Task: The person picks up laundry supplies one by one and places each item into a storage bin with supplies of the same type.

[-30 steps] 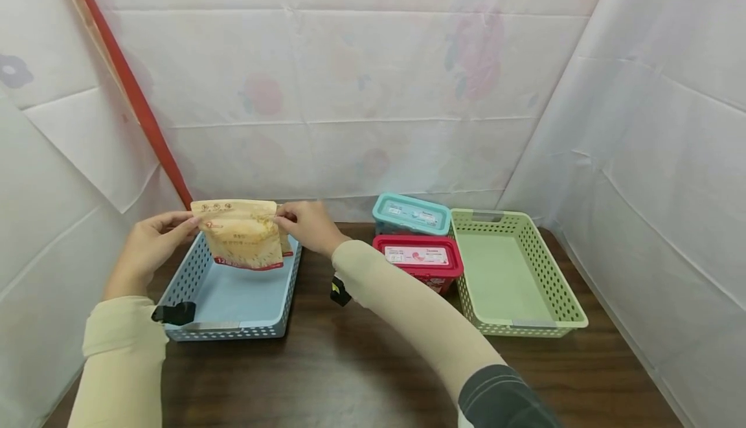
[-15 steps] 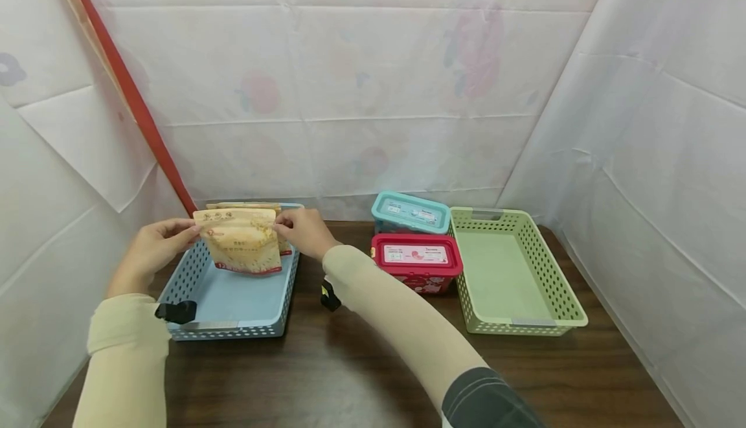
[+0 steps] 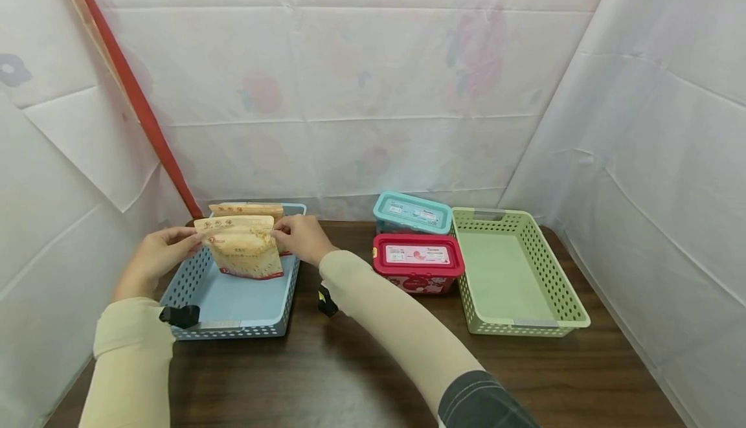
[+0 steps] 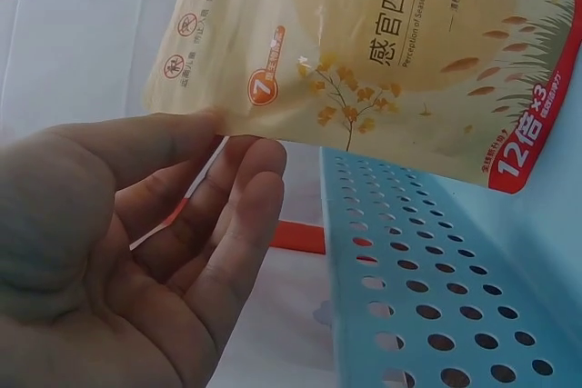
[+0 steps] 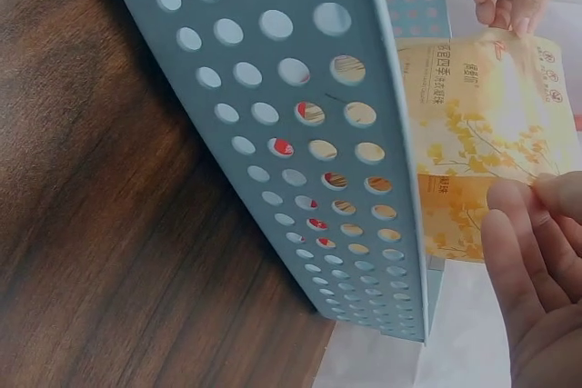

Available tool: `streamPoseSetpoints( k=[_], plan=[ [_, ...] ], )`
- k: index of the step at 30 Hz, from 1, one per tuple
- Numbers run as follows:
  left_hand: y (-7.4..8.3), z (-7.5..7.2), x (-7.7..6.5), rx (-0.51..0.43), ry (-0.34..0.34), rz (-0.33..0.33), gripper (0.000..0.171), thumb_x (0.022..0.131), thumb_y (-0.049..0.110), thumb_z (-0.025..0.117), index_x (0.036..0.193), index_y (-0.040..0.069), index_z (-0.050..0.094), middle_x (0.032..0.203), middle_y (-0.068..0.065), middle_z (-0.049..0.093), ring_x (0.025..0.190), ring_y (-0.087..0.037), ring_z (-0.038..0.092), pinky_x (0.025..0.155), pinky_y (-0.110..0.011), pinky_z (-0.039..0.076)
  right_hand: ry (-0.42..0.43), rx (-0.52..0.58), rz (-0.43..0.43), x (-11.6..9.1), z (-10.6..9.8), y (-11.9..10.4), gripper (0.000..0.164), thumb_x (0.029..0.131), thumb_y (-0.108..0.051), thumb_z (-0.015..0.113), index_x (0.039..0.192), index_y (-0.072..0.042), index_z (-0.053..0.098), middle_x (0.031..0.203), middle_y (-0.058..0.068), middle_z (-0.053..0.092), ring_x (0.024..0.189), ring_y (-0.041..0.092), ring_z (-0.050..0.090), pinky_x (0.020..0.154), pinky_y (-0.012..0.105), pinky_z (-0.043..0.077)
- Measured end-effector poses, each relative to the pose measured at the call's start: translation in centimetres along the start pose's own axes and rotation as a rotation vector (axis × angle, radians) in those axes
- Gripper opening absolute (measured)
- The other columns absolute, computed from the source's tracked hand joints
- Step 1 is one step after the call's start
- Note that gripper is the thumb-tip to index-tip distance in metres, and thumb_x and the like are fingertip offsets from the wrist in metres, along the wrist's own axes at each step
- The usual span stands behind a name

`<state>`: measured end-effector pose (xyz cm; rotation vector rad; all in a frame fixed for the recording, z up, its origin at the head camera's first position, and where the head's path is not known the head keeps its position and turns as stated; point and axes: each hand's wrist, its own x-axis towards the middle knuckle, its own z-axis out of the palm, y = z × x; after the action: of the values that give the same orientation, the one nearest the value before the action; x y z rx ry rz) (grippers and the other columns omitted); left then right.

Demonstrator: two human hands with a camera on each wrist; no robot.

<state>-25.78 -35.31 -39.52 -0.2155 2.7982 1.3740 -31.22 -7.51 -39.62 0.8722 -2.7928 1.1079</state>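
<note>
A yellow laundry-pod pouch with a red bottom band stands upright in the blue perforated basket. My left hand pinches its upper left edge between thumb and fingertips; the left wrist view shows that grip on the pouch close up. At the opposite edge my right hand pinches the pouch near its top corner. Behind it, a second yellow pouch stands at the back of the basket, mostly hidden. In the right wrist view this second pouch shows below the held one.
A red lidded tub and a turquoise lidded tub stand mid-table, beside a green perforated basket on the right. The dark wooden table runs up to white fabric walls at the back and sides.
Both hands have lowered the held pouch into the blue basket, in front of the second pouch, whose top edge now shows behind it. The tubs and green basket have not moved.
</note>
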Motion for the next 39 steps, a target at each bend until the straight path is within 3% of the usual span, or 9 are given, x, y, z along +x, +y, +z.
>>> streamPoseSetpoints(
  k=[13, 19, 26, 29, 34, 36, 39],
  plan=[
    [-0.2, 0.1, -0.1, -0.038, -0.019, -0.011, 0.07, 0.102, 0.05, 0.05, 0.143, -0.007, 0.045, 0.133, -0.032, 0.053, 0.116, -0.042, 0.055, 0.101, -0.061, 0.043, -0.018, 0.05, 0.002, 0.0, 0.2, 0.8, 0.024, 0.103, -0.031, 0.06, 0.113, -0.016, 0.076, 0.094, -0.011, 0.069, 0.078, -0.002, 0.058, 0.066, 0.015, 0.048],
    [-0.4, 0.1, -0.1, -0.039, -0.009, -0.01, 0.068, 0.102, 0.049, 0.051, 0.142, -0.005, 0.046, 0.131, -0.03, 0.055, 0.114, -0.037, 0.058, 0.101, -0.058, 0.044, -0.018, 0.081, -0.003, -0.1, 0.3, 1.1, 0.024, 0.102, -0.031, 0.061, 0.111, -0.015, 0.076, 0.091, -0.011, 0.069, 0.073, -0.002, 0.059, 0.063, 0.015, 0.049],
    [-0.4, 0.0, -0.3, -0.051, -0.003, -0.001, 0.069, 0.102, 0.05, 0.052, 0.143, -0.006, 0.045, 0.132, -0.034, 0.053, 0.117, -0.045, 0.054, 0.1, -0.066, 0.041, -0.029, 0.108, 0.001, -0.2, 0.3, 1.2, 0.024, 0.102, -0.032, 0.061, 0.111, -0.016, 0.076, 0.091, -0.011, 0.068, 0.071, -0.001, 0.059, 0.061, 0.017, 0.05],
    [-0.4, -0.2, -0.4, -0.045, -0.007, 0.004, 0.07, 0.101, 0.049, 0.053, 0.144, -0.006, 0.044, 0.134, -0.034, 0.051, 0.114, -0.041, 0.057, 0.1, -0.066, 0.041, -0.032, 0.115, 0.001, -0.2, 0.3, 1.2, 0.024, 0.102, -0.032, 0.062, 0.112, -0.015, 0.076, 0.09, -0.011, 0.068, 0.071, -0.001, 0.059, 0.062, 0.017, 0.05],
    [-0.2, -0.4, -0.6, -0.012, 0.011, 0.022, 0.073, 0.1, 0.05, 0.055, 0.145, -0.005, 0.043, 0.133, -0.03, 0.052, 0.097, -0.016, 0.063, 0.094, -0.052, 0.052, -0.034, 0.109, -0.003, -0.3, 0.0, 1.1, 0.025, 0.101, -0.034, 0.063, 0.113, -0.015, 0.076, 0.089, -0.012, 0.068, 0.074, -0.001, 0.059, 0.063, 0.017, 0.05],
    [0.0, -0.4, -0.7, -0.007, 0.023, 0.031, 0.075, 0.1, 0.051, 0.055, 0.147, -0.006, 0.041, 0.133, -0.031, 0.051, 0.097, -0.019, 0.064, 0.086, -0.041, 0.057, -0.036, 0.105, -0.008, -0.5, -0.2, 1.0, 0.025, 0.101, -0.034, 0.063, 0.113, -0.016, 0.075, 0.09, -0.012, 0.068, 0.075, -0.001, 0.059, 0.063, 0.017, 0.05],
    [0.4, -0.5, -1.0, -0.005, 0.039, 0.045, 0.078, 0.1, 0.05, 0.056, 0.15, -0.006, 0.035, 0.136, -0.035, 0.046, 0.107, -0.037, 0.061, 0.077, -0.031, 0.058, -0.043, 0.117, -0.017, -0.7, -0.6, 1.0, 0.025, 0.101, -0.035, 0.063, 0.115, -0.017, 0.074, 0.093, -0.012, 0.068, 0.078, -0.002, 0.06, 0.065, 0.017, 0.051]
  ],
)
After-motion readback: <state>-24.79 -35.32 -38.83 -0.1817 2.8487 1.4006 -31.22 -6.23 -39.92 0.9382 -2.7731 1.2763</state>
